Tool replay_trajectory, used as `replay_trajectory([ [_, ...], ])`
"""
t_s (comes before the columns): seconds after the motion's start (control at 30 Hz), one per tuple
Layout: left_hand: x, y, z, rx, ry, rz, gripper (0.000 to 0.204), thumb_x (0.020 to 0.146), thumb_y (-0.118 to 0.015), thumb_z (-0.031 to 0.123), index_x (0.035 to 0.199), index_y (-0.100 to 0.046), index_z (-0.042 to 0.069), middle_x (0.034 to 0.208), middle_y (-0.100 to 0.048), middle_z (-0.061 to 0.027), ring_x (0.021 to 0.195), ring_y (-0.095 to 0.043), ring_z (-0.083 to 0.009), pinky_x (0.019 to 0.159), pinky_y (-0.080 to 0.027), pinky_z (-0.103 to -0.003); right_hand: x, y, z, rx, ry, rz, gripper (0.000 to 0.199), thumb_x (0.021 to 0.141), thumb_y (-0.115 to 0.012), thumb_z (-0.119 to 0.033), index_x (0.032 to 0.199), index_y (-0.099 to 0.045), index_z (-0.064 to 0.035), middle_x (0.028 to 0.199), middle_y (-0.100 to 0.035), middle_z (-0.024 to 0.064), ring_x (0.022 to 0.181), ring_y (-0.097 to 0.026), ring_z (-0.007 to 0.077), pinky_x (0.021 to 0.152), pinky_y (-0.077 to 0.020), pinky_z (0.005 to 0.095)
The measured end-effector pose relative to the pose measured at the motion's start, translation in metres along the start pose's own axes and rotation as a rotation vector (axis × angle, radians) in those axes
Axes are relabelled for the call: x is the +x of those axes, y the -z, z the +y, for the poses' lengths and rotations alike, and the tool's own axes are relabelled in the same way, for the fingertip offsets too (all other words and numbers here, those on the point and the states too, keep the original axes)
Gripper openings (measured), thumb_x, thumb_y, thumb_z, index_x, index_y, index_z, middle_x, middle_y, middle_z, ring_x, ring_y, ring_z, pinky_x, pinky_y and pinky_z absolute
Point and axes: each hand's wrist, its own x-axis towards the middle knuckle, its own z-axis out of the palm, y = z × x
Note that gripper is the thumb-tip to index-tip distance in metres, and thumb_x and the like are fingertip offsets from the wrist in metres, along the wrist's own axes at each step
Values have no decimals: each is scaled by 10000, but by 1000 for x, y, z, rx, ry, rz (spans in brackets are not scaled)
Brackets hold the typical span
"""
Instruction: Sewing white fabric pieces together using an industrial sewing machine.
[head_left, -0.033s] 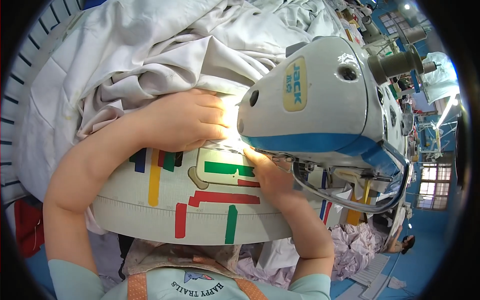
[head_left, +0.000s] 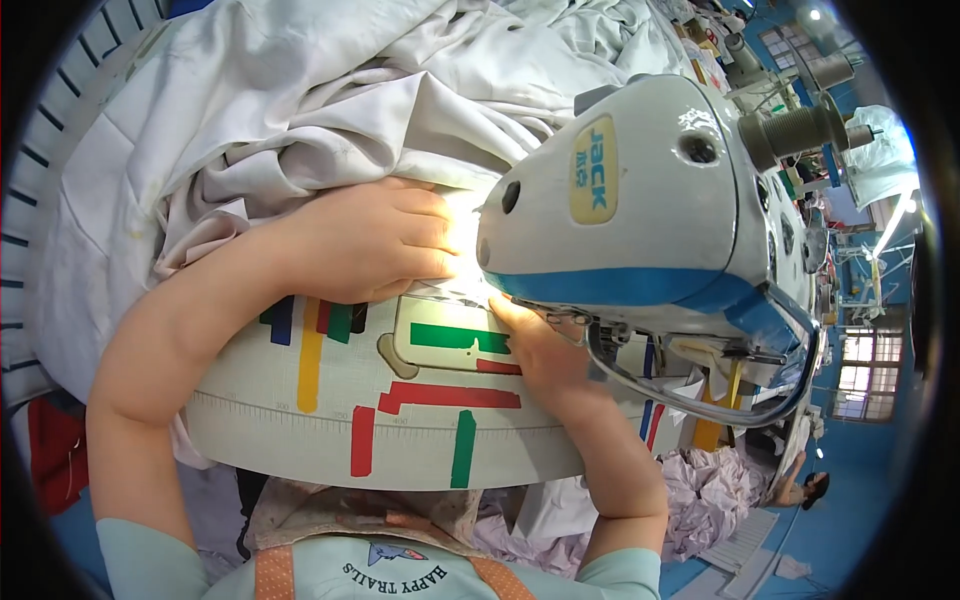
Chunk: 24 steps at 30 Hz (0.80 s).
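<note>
White fabric (head_left: 330,90) lies heaped in loose folds over the far and left side of the sewing table. Its near edge runs under the white and blue head of a sewing machine (head_left: 620,230), where a bright lamp washes out the detail. My left hand (head_left: 385,245) rests palm down on this edge, its fingers curled together over the cloth, the thumb hidden. Close beside the lit spot, my right hand (head_left: 550,355) points a stretched finger to the cloth's edge. Its other fingers are mostly hidden by the hand and machine. The needle is out of sight.
The pale tabletop (head_left: 250,385) carries a printed ruler and strips of coloured tape (head_left: 460,395). A bent metal bar (head_left: 690,410) curves below the machine head. Thread spools (head_left: 795,130) stand at right. Farther off, another person (head_left: 800,490) sits near pinkish fabric (head_left: 710,490).
</note>
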Motion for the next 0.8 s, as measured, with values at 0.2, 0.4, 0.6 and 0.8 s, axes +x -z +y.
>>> replay_trajectory([
  [0.2, -1, -1, -2, 42, -35, 19, 199, 801, -598, 156, 995, -635, 132, 1093, -582, 2, 1069, -513, -187, 914, -419, -333, -2, 3, -2, -121, 174, 56, 318, 771, -614, 52, 1047, -687, -90, 977, -661, 127, 882, -623, 293, 799, -476, 350],
  [0.4, -2, 0, -1, 56, -2, 17, 194, 804, -584, 154, 987, -640, 124, 1095, -591, 3, 1072, -514, -179, 923, -422, -329, -1, 10, -9, -393, 300, 59, 278, 781, -641, -2, 1039, -691, -93, 952, -674, 118, 873, -634, 275, 782, -484, 348],
  [0.6, -2, -1, -2, 63, -31, 61, 171, 797, -586, 153, 950, -640, 99, 1056, -603, -13, 1058, -519, -192, 926, -423, -333, 1, 12, -18, -478, 281, 46, 236, 823, -624, -57, 1044, -691, -108, 961, -687, 104, 873, -652, 261, 778, -492, 337],
  [0.8, -3, -5, -5, 71, -34, 62, 168, 801, -594, 173, 931, -637, 77, 1048, -607, -44, 1058, -522, -208, 936, -424, -338, 5, 11, -28, -297, 212, 72, 208, 847, -611, -44, 1036, -688, -79, 1016, -687, 113, 896, -663, 254, 818, -494, 328],
])
